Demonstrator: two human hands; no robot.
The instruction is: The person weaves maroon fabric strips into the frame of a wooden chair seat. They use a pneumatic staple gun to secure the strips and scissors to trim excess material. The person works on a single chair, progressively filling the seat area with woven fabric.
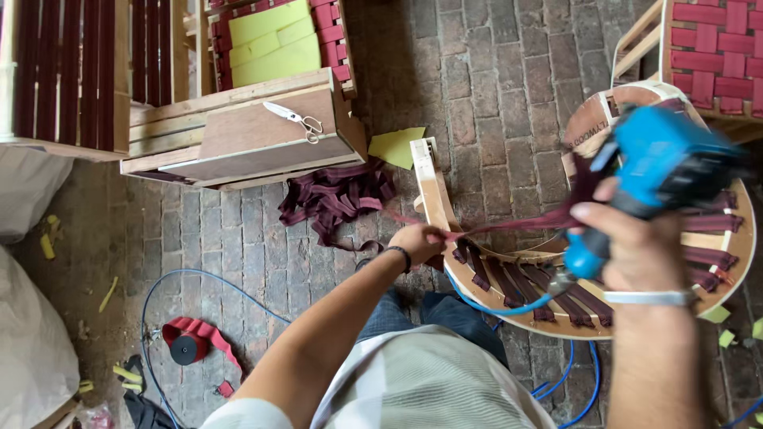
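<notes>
The left hand [417, 242] is clenched on a dark maroon woven webbing strap [509, 226], pinching it where it runs taut across the round pale wooden chair-seat frame [735, 262] that lies on the brick floor [493, 87]. The right hand [636, 246] is raised nearer the camera, its grip wrapped around a bright blue pneumatic staple gun [656, 163], which is blurred; a thin blue air hose [509, 306] leaves the bottom of the tool and curls over the floor beside the person's knees. Several more maroon straps are already laid side by side over the near edge of the frame, and the held strap passes above them toward the gun. Behind the left hand a loose heap of the same maroon webbing [338, 199] sits on the bricks, just beside a wooden box-shaped furniture frame [246, 135] with a pair of steel scissors [294, 121] resting on its top panel. A yellow-green foam sheet [274, 40] lies on a webbed seat beyond it. A red roll of webbing [189, 342] lies lower left, near the hose
</notes>
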